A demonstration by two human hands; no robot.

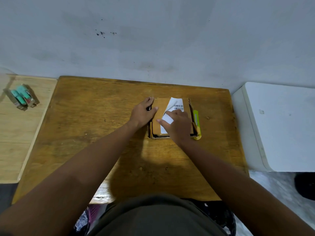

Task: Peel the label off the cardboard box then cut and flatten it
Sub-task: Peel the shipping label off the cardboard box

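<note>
small cardboard box at surface centre looks light, stiff; left hand presses its 9 o'clock edge flat-fingered, right hand fingers pinch the thin, tearable label, half lifted; green cutter at 3 o'clock.

Box on table; cutter touching box's right side.

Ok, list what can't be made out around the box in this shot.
- Head view: label print and barcode too small to read.
- Label's near part hidden under the right hand.
- Cardboard box left side covered by the left hand.
- Green cutter mostly hidden behind the box; blade not visible.
</note>
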